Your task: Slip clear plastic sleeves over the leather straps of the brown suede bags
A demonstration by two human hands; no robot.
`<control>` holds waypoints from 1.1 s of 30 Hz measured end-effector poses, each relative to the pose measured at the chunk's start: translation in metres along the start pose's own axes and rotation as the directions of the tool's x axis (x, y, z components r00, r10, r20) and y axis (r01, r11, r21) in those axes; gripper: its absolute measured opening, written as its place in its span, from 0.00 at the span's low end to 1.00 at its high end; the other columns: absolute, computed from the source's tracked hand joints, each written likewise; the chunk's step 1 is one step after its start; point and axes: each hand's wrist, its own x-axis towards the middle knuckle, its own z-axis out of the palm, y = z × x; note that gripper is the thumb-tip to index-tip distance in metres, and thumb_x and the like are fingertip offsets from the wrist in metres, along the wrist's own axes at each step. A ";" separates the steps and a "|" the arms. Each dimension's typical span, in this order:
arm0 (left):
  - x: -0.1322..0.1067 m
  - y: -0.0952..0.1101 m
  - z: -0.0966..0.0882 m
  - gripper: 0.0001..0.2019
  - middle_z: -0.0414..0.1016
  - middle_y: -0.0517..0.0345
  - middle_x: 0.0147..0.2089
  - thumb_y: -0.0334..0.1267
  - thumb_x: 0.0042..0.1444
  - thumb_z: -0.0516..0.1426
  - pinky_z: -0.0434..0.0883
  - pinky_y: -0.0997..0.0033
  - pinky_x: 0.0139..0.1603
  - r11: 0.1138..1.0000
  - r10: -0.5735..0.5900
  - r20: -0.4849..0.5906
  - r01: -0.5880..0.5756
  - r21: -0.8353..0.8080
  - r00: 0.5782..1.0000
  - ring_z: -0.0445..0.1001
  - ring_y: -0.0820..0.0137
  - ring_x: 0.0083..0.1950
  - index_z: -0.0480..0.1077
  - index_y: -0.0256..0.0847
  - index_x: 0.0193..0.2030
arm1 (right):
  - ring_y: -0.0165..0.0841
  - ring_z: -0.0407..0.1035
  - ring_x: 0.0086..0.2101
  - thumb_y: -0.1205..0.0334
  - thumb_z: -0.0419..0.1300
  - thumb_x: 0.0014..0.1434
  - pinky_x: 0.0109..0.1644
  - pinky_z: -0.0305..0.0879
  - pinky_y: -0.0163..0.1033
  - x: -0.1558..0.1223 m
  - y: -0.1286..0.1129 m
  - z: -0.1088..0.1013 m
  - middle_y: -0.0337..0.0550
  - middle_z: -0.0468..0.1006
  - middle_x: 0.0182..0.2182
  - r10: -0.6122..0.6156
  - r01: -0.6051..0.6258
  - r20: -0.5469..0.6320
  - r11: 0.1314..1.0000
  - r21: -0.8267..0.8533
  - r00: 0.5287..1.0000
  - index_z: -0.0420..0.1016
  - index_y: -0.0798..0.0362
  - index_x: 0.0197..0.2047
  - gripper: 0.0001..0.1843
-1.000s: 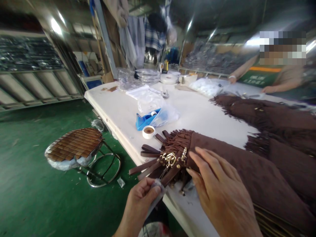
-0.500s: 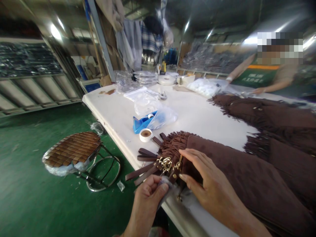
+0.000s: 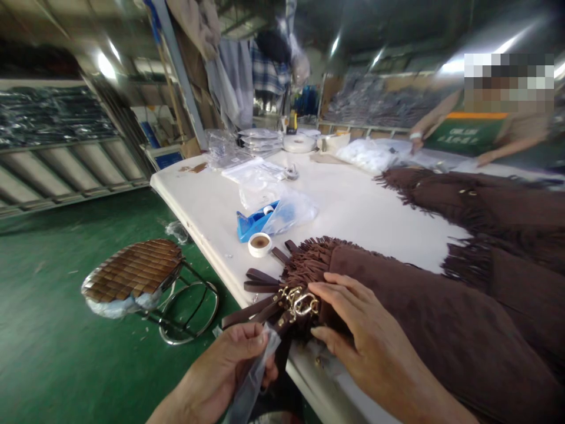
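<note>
A stack of brown fringed suede bags (image 3: 419, 318) lies along the near edge of a white table (image 3: 353, 206). Their brown straps (image 3: 260, 280) and gold clasps (image 3: 300, 301) hang over the table's corner. My right hand (image 3: 362, 338) rests on the stack with fingers spread, its fingertips at the clasps. Below the table edge, my left hand (image 3: 225, 371) pinches a small clear plastic bag (image 3: 251, 383).
A blue tape dispenser (image 3: 253, 222), a white tape roll (image 3: 259, 244) and clear plastic bags (image 3: 289, 209) lie mid-table. More brown fringed bags (image 3: 489, 206) are at the right. A woven stool (image 3: 136, 274) stands on the green floor at left. A person (image 3: 494, 126) works at the far side.
My left hand has dropped lower and drawn the clear bag down and away from the straps. My right hand has slid left along the stack to the clasps.
</note>
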 end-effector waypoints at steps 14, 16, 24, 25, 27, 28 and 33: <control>0.009 -0.010 0.018 0.15 0.77 0.48 0.33 0.46 0.58 0.61 0.63 0.78 0.28 0.956 0.174 -0.112 -0.141 0.256 0.978 0.71 0.72 0.29 0.72 0.33 0.36 | 0.39 0.63 0.56 0.66 0.60 0.61 0.66 0.53 0.53 0.004 -0.005 0.003 0.42 0.75 0.51 -0.030 0.032 -0.038 0.997 0.070 0.999 0.69 0.47 0.55 0.18; 0.010 -0.009 0.019 0.15 0.77 0.48 0.33 0.47 0.58 0.61 0.64 0.78 0.29 0.954 0.176 -0.119 -0.139 0.267 0.977 0.71 0.72 0.29 0.73 0.33 0.36 | 0.38 0.64 0.55 0.66 0.58 0.62 0.65 0.53 0.53 0.005 -0.005 0.004 0.41 0.76 0.50 -0.015 0.019 -0.045 0.996 0.087 0.999 0.70 0.47 0.54 0.16; 0.019 0.006 0.035 0.16 0.77 0.50 0.31 0.48 0.56 0.62 0.65 0.77 0.31 0.929 0.198 -0.134 -0.142 0.342 0.971 0.72 0.70 0.30 0.76 0.32 0.36 | 0.35 0.66 0.51 0.72 0.59 0.60 0.64 0.52 0.50 0.010 -0.010 0.010 0.37 0.77 0.46 0.076 -0.059 -0.119 0.988 0.142 0.990 0.70 0.46 0.51 0.18; 0.021 0.008 0.037 0.17 0.77 0.50 0.31 0.49 0.56 0.62 0.65 0.76 0.32 0.921 0.209 -0.130 -0.150 0.359 0.969 0.72 0.70 0.30 0.76 0.33 0.36 | 0.35 0.66 0.50 0.73 0.59 0.59 0.64 0.53 0.51 0.010 -0.011 0.011 0.37 0.77 0.46 0.079 -0.060 -0.121 0.987 0.149 0.990 0.70 0.46 0.51 0.18; 0.024 0.011 0.040 0.18 0.76 0.50 0.31 0.50 0.57 0.61 0.64 0.76 0.31 0.889 0.233 -0.110 -0.166 0.427 0.966 0.70 0.70 0.30 0.76 0.33 0.34 | 0.36 0.66 0.50 0.73 0.57 0.60 0.64 0.54 0.51 0.010 -0.011 0.010 0.38 0.77 0.46 0.077 -0.057 -0.124 0.985 0.162 0.989 0.70 0.46 0.52 0.19; 0.025 0.012 0.041 0.18 0.76 0.51 0.30 0.50 0.57 0.60 0.62 0.76 0.30 0.863 0.251 -0.105 -0.173 0.474 0.962 0.69 0.70 0.29 0.76 0.33 0.33 | 0.36 0.66 0.51 0.74 0.55 0.60 0.63 0.55 0.51 0.009 -0.010 0.009 0.39 0.77 0.47 0.069 -0.048 -0.122 0.985 0.168 0.990 0.70 0.46 0.52 0.20; 0.025 0.016 0.048 0.15 0.75 0.57 0.30 0.47 0.63 0.54 0.61 0.74 0.32 0.538 0.466 -0.054 -0.234 0.810 0.883 0.69 0.69 0.32 0.74 0.39 0.33 | 0.38 0.63 0.54 0.72 0.53 0.60 0.65 0.55 0.53 0.003 -0.007 0.003 0.42 0.74 0.52 0.033 -0.018 -0.079 0.983 0.184 0.996 0.65 0.47 0.57 0.23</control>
